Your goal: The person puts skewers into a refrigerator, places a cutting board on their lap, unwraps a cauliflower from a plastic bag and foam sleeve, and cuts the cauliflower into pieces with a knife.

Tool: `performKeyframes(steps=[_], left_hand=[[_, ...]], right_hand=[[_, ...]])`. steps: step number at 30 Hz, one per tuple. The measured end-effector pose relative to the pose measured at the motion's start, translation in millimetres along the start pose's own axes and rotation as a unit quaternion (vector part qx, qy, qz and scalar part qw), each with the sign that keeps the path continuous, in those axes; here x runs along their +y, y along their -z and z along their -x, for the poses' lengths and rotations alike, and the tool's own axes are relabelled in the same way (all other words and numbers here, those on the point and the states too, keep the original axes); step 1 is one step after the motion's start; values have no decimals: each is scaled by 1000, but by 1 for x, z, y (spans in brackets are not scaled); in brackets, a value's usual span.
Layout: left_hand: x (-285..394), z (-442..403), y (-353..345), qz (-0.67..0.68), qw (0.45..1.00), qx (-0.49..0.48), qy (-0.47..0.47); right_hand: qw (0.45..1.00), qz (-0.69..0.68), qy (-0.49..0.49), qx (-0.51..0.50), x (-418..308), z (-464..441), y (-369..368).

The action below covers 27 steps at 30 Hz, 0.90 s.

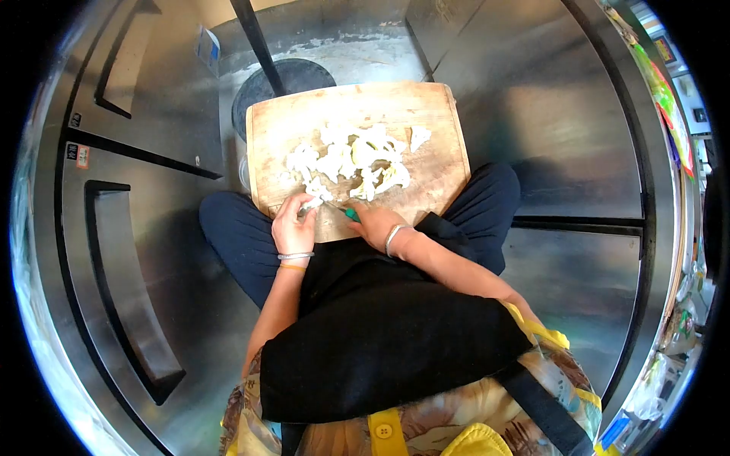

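Note:
Pale cauliflower pieces lie scattered over a wooden cutting board in front of my knees. At the board's near left edge, my left hand pinches a small cauliflower floret between thumb and fingers. Just to the right, my right hand is closed around the green handle of a small knife. Its blade points left toward the floret and is hard to make out in the glare. Whether the blade touches the floret, I cannot tell.
Steel cabinet doors stand close on both sides, with a long handle at the left. Behind the board are a dark round lid and a dark pole. My bent legs flank the board.

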<state>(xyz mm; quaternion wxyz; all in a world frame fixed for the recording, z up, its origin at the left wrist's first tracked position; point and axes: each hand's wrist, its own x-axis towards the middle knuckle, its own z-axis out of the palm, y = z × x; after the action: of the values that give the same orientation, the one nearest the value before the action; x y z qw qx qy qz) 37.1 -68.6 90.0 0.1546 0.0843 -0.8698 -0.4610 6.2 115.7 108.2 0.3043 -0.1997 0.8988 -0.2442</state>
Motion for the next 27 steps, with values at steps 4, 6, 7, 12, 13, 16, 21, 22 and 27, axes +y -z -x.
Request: performKeyframes(steps=[4,6,7,12,13,16,21,22,27], left_hand=[[0,0,0,-3,999,36,8],[-6,-2,-2,22,999,44,19],[-9,-1,-2,46,997,48,33],[-10,0,-2,21,999,20,20],[-10,0,-2,-1,1000,15,4],[-15,1,-1,-28,999,32,-28],[-16,5,5,50,997,37,36],[-14,4,5,50,997,37,35],[-2,3,7,21,997,74,21]], right_hand=[[1000,-11,7,28,-2,13,7],[1000,-19,6,20,-9,17,19],[999,-26,18,31,-11,18,23],[972,-73,119,187,-25,-18,15],[960,-87,144,222,-30,-34,9],[950,-135,182,216,-37,-62,3],[946,-174,228,148,-27,-73,0],[946,-174,228,149,-24,-76,-2],[950,-138,201,193,-20,-69,5]])
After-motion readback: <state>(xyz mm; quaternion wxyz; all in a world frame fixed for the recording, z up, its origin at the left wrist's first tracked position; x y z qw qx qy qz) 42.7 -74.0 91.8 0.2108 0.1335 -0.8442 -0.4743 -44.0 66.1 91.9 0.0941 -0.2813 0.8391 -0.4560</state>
